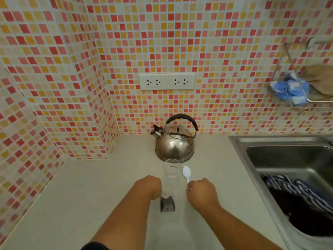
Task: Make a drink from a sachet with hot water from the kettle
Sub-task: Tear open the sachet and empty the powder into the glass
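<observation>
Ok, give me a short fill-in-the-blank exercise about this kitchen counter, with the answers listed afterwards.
1. The right hand holds a white plastic ____.
2. The steel kettle stands directly behind the clear ____.
3. The dark sachet lies on the counter by the ____ hand.
4. A striped cloth lies in the ____.

Missing words: spoon, glass, left, sink

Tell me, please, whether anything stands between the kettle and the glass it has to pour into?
Nothing visible does. The kettle stands directly behind the empty glass on the counter, with no object between them. The white spoon, in the right hand, is just right of the glass.
</observation>
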